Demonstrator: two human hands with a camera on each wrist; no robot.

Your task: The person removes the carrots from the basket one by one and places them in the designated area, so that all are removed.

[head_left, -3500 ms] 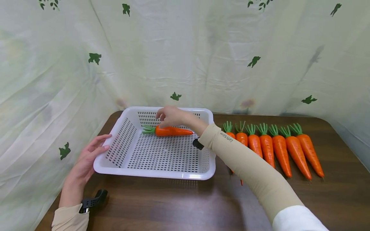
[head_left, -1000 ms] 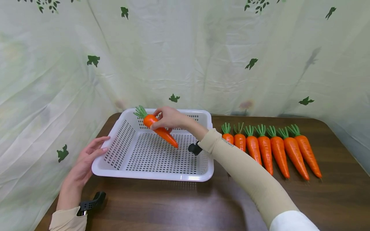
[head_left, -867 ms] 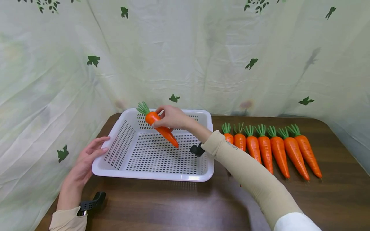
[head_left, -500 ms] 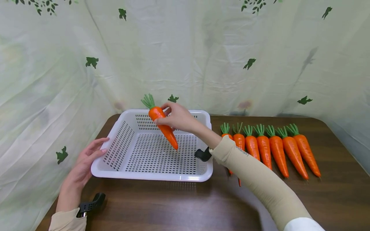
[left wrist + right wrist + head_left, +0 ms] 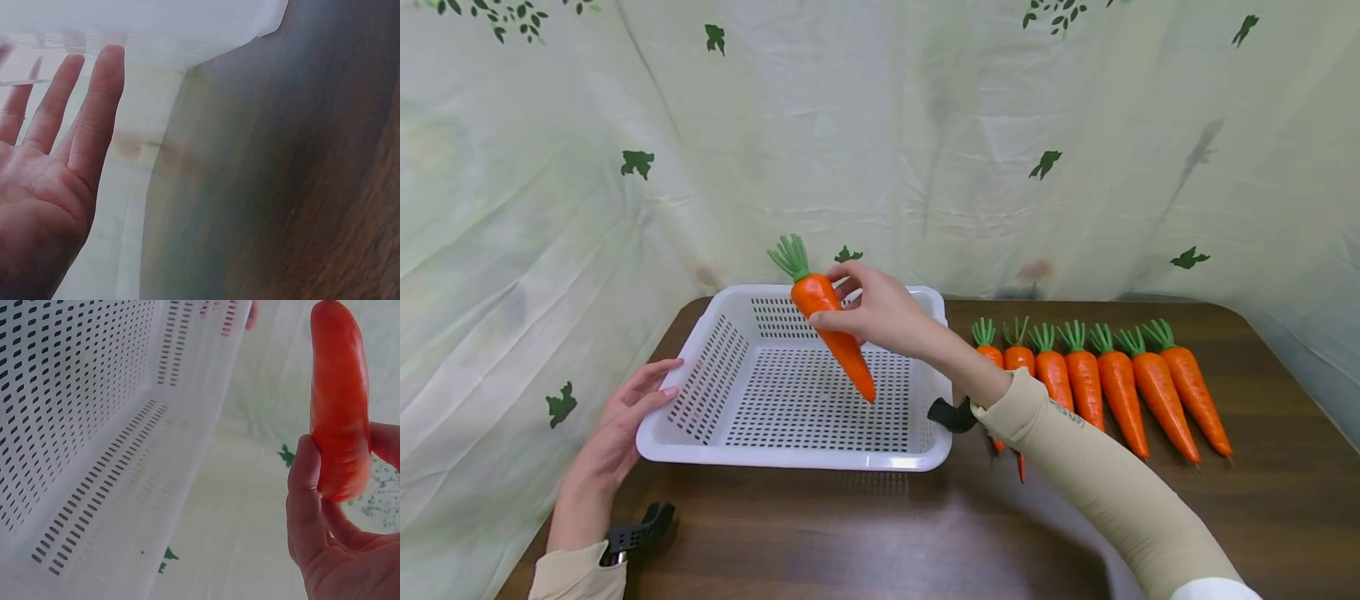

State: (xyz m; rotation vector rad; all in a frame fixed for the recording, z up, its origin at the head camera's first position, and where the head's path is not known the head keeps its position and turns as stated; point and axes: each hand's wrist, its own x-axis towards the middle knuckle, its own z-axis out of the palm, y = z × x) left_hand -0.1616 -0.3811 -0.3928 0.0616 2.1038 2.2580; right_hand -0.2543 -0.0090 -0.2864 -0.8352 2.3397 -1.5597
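Note:
A white perforated plastic basket (image 5: 760,455) sits on the brown table. Above it, my right hand (image 5: 883,312) pinches an orange carrot (image 5: 827,312) between thumb and fingers. Its green leafy top points up and left; the tip slants down over the basket's floor. The right wrist view shows the carrot (image 5: 340,394) clasped near its thick end, with the leaves hidden. My left hand (image 5: 621,425) is at the basket's left rim, fingertips touching it. In the left wrist view the left hand's fingers (image 5: 103,106) are straight against the basket's white wall (image 5: 187,25).
Several carrots (image 5: 1123,400) lie in a row on the table (image 5: 850,542), right of the basket, leaves pointing away. My right forearm partly covers the nearest ones. A pale curtain (image 5: 880,150) with green leaf prints hangs behind the table.
Earlier the carrot lay in the basket under my right hand. It has since been gripped, lifted, tilted and brought slightly toward me. My left hand has stayed at the rim.

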